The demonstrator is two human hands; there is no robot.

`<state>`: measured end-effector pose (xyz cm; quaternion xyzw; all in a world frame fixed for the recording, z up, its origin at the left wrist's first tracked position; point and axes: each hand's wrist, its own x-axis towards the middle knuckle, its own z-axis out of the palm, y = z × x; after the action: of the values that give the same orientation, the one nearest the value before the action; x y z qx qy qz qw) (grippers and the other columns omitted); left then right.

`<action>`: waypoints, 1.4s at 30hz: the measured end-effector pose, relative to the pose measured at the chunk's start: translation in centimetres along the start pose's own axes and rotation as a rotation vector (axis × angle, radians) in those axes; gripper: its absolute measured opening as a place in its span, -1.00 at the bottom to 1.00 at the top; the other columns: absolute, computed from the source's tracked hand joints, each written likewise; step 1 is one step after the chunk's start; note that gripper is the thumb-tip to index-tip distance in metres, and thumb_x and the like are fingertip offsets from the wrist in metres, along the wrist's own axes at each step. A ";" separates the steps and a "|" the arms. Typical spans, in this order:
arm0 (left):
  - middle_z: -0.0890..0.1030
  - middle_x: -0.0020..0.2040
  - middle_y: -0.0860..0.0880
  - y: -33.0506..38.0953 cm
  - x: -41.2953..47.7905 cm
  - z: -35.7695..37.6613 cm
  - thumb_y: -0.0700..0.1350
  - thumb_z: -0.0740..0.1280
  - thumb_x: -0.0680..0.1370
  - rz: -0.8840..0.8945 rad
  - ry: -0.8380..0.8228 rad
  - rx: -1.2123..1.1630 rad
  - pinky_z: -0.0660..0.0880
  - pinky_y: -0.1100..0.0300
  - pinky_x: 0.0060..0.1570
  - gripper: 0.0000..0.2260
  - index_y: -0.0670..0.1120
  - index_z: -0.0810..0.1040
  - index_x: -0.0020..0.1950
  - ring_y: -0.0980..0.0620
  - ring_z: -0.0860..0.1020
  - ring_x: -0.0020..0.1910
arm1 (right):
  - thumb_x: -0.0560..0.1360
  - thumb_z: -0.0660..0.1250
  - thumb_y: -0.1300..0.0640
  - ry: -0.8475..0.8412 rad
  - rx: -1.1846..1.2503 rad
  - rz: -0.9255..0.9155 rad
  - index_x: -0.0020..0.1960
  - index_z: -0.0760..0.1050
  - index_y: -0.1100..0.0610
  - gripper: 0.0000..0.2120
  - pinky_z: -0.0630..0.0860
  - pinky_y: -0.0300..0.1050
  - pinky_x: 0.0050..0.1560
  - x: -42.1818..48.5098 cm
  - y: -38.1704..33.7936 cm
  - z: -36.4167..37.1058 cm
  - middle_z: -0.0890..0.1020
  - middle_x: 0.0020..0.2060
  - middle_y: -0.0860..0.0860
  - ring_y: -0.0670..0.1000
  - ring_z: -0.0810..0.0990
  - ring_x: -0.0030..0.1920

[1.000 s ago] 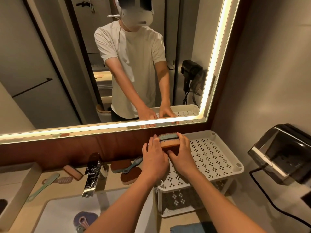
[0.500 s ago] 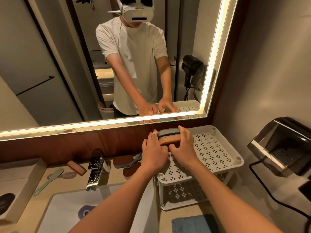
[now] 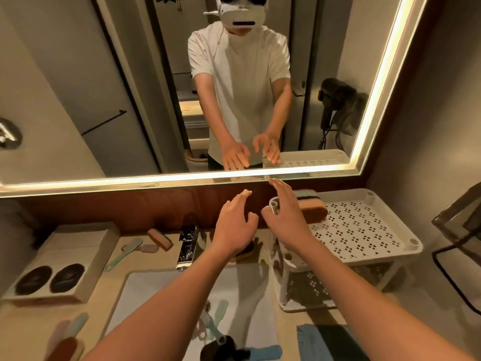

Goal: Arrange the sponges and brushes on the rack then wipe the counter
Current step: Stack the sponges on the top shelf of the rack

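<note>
A stack of sponges (image 3: 311, 205), teal on top and orange-brown below, lies at the back left corner of the white perforated rack (image 3: 364, 230). My right hand (image 3: 286, 212) hovers open just left of the stack, not touching it. My left hand (image 3: 234, 227) is open too, above the counter left of the rack. A pink sponge (image 3: 160, 238) and a teal-handled brush (image 3: 127, 250) lie behind the sink (image 3: 156, 295). More brushes (image 3: 216, 324) lie in the sink. A dark brush is partly hidden under my left hand.
A chrome faucet (image 3: 188, 241) stands behind the sink. A tray with two dark round pads (image 3: 49, 278) sits at left. A folded blue cloth (image 3: 325, 342) lies on the counter at front right. A brush (image 3: 70, 340) is at front left. A dark holder (image 3: 458, 230) hangs on the right wall.
Both hands let go of the sponge stack, which stays on the rack's back left corner. The hands opened and drew back to the left. The view tilted down, showing more sink and counter.
</note>
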<state>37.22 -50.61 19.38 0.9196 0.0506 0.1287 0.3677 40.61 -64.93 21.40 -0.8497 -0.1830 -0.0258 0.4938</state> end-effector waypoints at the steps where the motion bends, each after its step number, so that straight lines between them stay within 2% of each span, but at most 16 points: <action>1: 0.35 0.55 0.01 -0.8 -0.4 -0.8 -0.08 0.22 0.62 -0.013 0.011 0.009 0.17 -0.06 0.56 -0.49 0.01 0.25 0.58 0.00 0.26 0.53 | 0.58 0.29 0.15 -0.009 -0.008 -0.011 0.59 0.15 -0.02 -0.37 0.23 -0.05 0.51 -0.1 -0.6 0.9 0.19 0.56 -0.09 -0.06 0.16 0.55; 3: 0.39 0.52 0.01 -2.5 -1.0 -2.5 -0.07 0.22 0.62 -0.044 0.045 0.024 0.23 -0.08 0.53 -0.51 0.02 0.27 0.57 -0.01 0.30 0.51 | 0.58 0.29 0.14 -0.029 -0.033 -0.037 0.58 0.17 -0.01 -0.39 0.26 -0.01 0.51 -0.2 -1.9 2.9 0.23 0.54 -0.09 -0.06 0.20 0.53; 6: 0.42 0.49 0.02 -5.4 -2.3 -4.4 -0.08 0.23 0.62 -0.076 0.090 0.049 0.28 -0.06 0.50 -0.53 0.03 0.29 0.55 -0.01 0.34 0.48 | 0.57 0.29 0.16 -0.073 -0.054 -0.086 0.56 0.22 0.02 -0.41 0.22 -0.14 0.49 -0.6 -3.4 5.9 0.27 0.52 -0.08 -0.09 0.23 0.51; 9: 0.40 0.50 0.05 -8.1 -3.4 -6.1 -0.08 0.24 0.63 -0.135 0.102 0.032 0.27 -0.09 0.51 -0.53 0.07 0.29 0.55 0.00 0.31 0.50 | 0.57 0.29 0.18 -0.123 -0.041 -0.095 0.55 0.24 0.02 -0.42 0.18 -0.23 0.44 -0.9 -4.3 9.0 0.30 0.51 -0.09 -0.12 0.24 0.50; 16: 0.33 0.53 0.10 -14.7 -4.7 -10.0 -0.05 0.24 0.61 -0.240 0.082 0.057 0.23 -0.11 0.52 -0.48 0.12 0.23 0.57 -0.01 0.22 0.54 | 0.57 0.31 0.20 -0.228 0.035 -0.103 0.56 0.24 0.01 -0.41 0.19 -0.33 0.39 -0.9 -6.2 17.0 0.32 0.48 -0.13 -0.20 0.26 0.45; 20: 0.37 0.51 0.09 -19.2 -4.7 -12.5 -0.06 0.25 0.60 -0.295 0.092 0.040 0.32 -0.13 0.47 -0.48 0.15 0.24 0.56 -0.01 0.28 0.51 | 0.57 0.30 0.22 -0.296 0.048 -0.101 0.56 0.23 0.03 -0.40 0.17 -0.32 0.43 -0.7 -7.6 21.8 0.31 0.50 -0.11 -0.18 0.25 0.48; 25: 0.36 0.52 0.06 -23.1 -4.5 -15.0 -0.11 0.23 0.64 -0.300 0.062 0.066 0.27 -0.07 0.50 -0.51 0.09 0.26 0.57 -0.01 0.27 0.51 | 0.59 0.27 0.20 -0.346 0.055 -0.055 0.57 0.20 0.02 -0.41 0.18 -0.28 0.44 -0.3 -8.6 26.6 0.28 0.51 -0.12 -0.16 0.24 0.48; 27: 0.35 0.53 0.07 -25.1 -4.3 -15.6 -0.13 0.22 0.64 -0.311 0.062 0.074 0.24 -0.03 0.50 -0.51 0.08 0.26 0.57 -0.02 0.25 0.52 | 0.59 0.26 0.19 -0.352 0.058 -0.026 0.57 0.20 0.00 -0.42 0.18 -0.40 0.37 -0.2 -8.4 28.5 0.26 0.52 -0.14 -0.20 0.25 0.46; 29: 0.36 0.52 0.07 -26.9 -3.8 -15.9 -0.16 0.23 0.63 -0.307 0.061 0.081 0.24 0.00 0.49 -0.50 0.08 0.28 0.56 -0.01 0.27 0.51 | 0.60 0.26 0.18 -0.362 0.065 -0.001 0.57 0.19 0.00 -0.43 0.13 -0.60 0.20 -0.1 -8.3 30.2 0.26 0.51 -0.16 -0.26 0.26 0.40; 32: 0.40 0.49 0.05 -29.5 -3.1 -15.6 -0.18 0.26 0.61 -0.285 0.024 0.097 0.27 0.01 0.47 -0.50 0.06 0.31 0.55 -0.01 0.33 0.47 | 0.60 0.26 0.18 -0.361 0.073 0.048 0.57 0.21 0.02 -0.44 0.12 -0.69 0.07 0.2 -7.8 32.4 0.28 0.47 -0.18 -0.32 0.28 0.32; 34: 0.44 0.46 0.02 -30.8 -2.7 -15.5 -0.19 0.27 0.59 -0.258 0.000 0.127 0.27 0.03 0.44 -0.51 0.03 0.34 0.53 -0.03 0.37 0.45 | 0.59 0.25 0.23 -0.370 0.085 0.074 0.55 0.23 0.04 -0.46 0.15 -0.72 0.02 0.5 -7.6 33.7 0.31 0.38 -0.19 -0.47 0.31 0.18; 36: 0.52 0.38 0.00 -32.1 -2.3 -15.3 -0.22 0.28 0.57 -0.222 -0.015 0.156 0.33 0.03 0.38 -0.55 0.00 0.42 0.46 -0.03 0.43 0.37 | 0.58 0.24 0.28 -0.365 0.093 0.102 0.52 0.27 0.07 -0.48 0.17 -0.72 0.01 0.6 -7.3 35.2 0.35 0.31 -0.16 -0.58 0.30 0.11; 37: 0.55 0.33 0.01 -32.8 -2.0 -15.0 -0.24 0.28 0.54 -0.193 -0.020 0.162 0.38 0.04 0.34 -0.56 0.00 0.46 0.41 -0.02 0.47 0.33 | 0.57 0.24 0.29 -0.354 0.091 0.121 0.50 0.29 0.07 -0.49 0.18 -0.71 0.02 0.7 -7.2 35.9 0.38 0.31 -0.13 -0.57 0.31 0.11; 39: 0.58 0.26 0.03 -34.6 -1.2 -14.3 -0.27 0.30 0.48 -0.128 -0.051 0.181 0.44 0.02 0.28 -0.57 0.03 0.49 0.33 0.00 0.52 0.27 | 0.56 0.24 0.29 -0.337 0.075 0.152 0.48 0.32 0.04 -0.49 0.21 -0.65 0.10 0.9 -6.7 37.3 0.42 0.33 -0.07 -0.41 0.39 0.14; 42: 0.49 0.41 0.03 -37.6 0.0 -12.7 -0.27 0.29 0.49 -0.129 -0.122 0.260 0.32 -0.01 0.41 -0.50 0.03 0.44 0.41 0.02 0.41 0.41 | 0.53 0.24 0.28 -0.329 0.059 0.183 0.48 0.32 0.07 -0.48 0.34 -0.29 0.35 1.5 -5.6 38.9 0.43 0.36 -0.02 -0.16 0.41 0.29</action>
<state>33.76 -14.97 2.32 0.9605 0.1033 0.0412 0.2553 34.81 -28.97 6.54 -0.8406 -0.1840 0.1640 0.4823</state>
